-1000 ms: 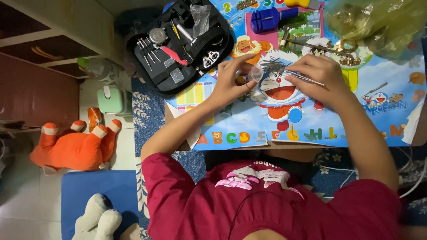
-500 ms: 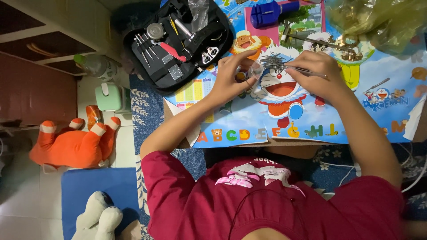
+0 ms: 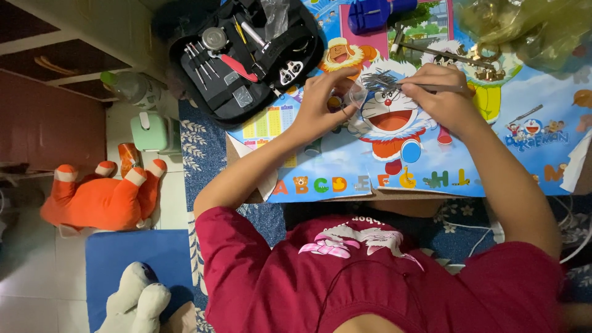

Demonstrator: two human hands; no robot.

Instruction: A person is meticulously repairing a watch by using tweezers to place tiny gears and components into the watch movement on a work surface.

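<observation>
My left hand (image 3: 320,108) pinches a small clear plastic piece (image 3: 356,95) over a colourful cartoon tabletop (image 3: 530,154). My right hand (image 3: 444,95) grips a thin metal tool (image 3: 431,87) that points left. Its tip lies at a small heap of thin metal pins (image 3: 376,80), right beside the fingertips of my left hand. Both hands rest on the tabletop, close together. I cannot tell whether the clear piece holds anything.
An open black tool case (image 3: 240,55) with small metal tools lies at the table's far left. A blue tool (image 3: 370,12) and a crumpled clear bag (image 3: 524,31) sit at the back. On the floor at left are an orange plush toy (image 3: 102,197), a green container (image 3: 151,129) and a blue mat (image 3: 135,259).
Both hands have crept slightly farther from me on the tabletop. The tool tip has come up to the heap of pins. Grips look unchanged.
</observation>
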